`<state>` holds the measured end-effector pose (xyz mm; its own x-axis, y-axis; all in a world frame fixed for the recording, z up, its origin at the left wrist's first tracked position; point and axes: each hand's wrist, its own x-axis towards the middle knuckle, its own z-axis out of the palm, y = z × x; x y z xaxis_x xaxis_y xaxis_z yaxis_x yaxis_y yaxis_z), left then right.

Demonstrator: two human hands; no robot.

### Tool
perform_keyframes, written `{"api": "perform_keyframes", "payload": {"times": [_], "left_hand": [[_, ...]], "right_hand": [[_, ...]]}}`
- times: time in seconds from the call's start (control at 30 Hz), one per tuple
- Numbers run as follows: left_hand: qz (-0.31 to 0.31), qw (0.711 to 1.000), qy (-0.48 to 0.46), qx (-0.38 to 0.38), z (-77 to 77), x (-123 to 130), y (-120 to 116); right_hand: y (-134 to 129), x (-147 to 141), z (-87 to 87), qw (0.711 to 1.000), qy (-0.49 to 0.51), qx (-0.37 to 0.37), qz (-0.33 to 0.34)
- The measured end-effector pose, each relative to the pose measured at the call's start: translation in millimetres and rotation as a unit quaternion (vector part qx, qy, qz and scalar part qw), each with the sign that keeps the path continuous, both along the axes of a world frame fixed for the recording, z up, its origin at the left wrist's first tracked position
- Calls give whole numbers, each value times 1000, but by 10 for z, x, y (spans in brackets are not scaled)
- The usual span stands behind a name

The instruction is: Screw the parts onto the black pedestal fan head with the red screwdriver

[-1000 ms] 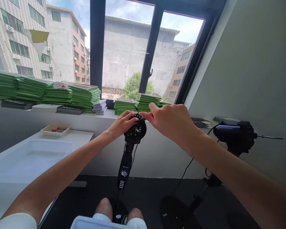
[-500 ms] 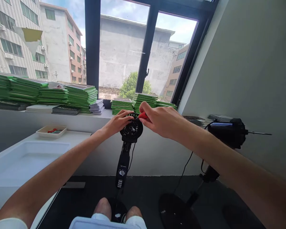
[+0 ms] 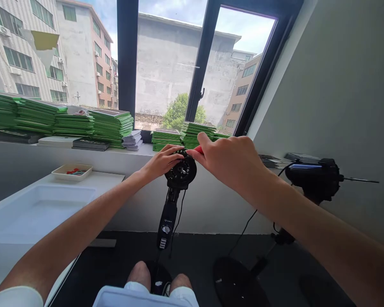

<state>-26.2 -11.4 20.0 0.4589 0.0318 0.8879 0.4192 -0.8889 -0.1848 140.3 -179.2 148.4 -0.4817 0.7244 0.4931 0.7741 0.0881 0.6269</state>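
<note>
The round black head of a stand fan (image 3: 183, 172), its inner parts exposed, stands in front of me on a black column with a knob. My left hand (image 3: 165, 163) grips the upper left of this head, fingers curled over its rim. In my right hand (image 3: 227, 155), closed with thumb and fingers pinched, is a red-handled tool (image 3: 199, 149). Its tip points left at the head's upper rim, near my left fingertips. My right fist hides most of the handle, so its exact kind cannot be made out.
Green-edged stacks (image 3: 112, 128) line the windowsill. On the left, a shallow tray (image 3: 72, 174) with red and teal items stands beside a white basin (image 3: 60, 194). A second black fan (image 3: 316, 179), with a bare shaft, stands at right. A cable (image 3: 179, 217) hangs beside the column.
The view has shifted slightly. My right hand has rotated a little, its thumb and tool now higher against the fan head's rim. My left hand stays on the head.
</note>
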Motion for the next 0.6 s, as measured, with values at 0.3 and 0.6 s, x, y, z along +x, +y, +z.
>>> {"api": "perform_keyframes", "payload": {"times": [0.3, 0.6], "left_hand": [[10, 1000, -27, -1, -35, -5, -23], [-7, 1000, -20, 3, -57, -8, 28]], "right_hand": [[13, 39, -18, 994, 78, -66, 27], [16, 76, -69, 999, -21, -29, 37]]}}
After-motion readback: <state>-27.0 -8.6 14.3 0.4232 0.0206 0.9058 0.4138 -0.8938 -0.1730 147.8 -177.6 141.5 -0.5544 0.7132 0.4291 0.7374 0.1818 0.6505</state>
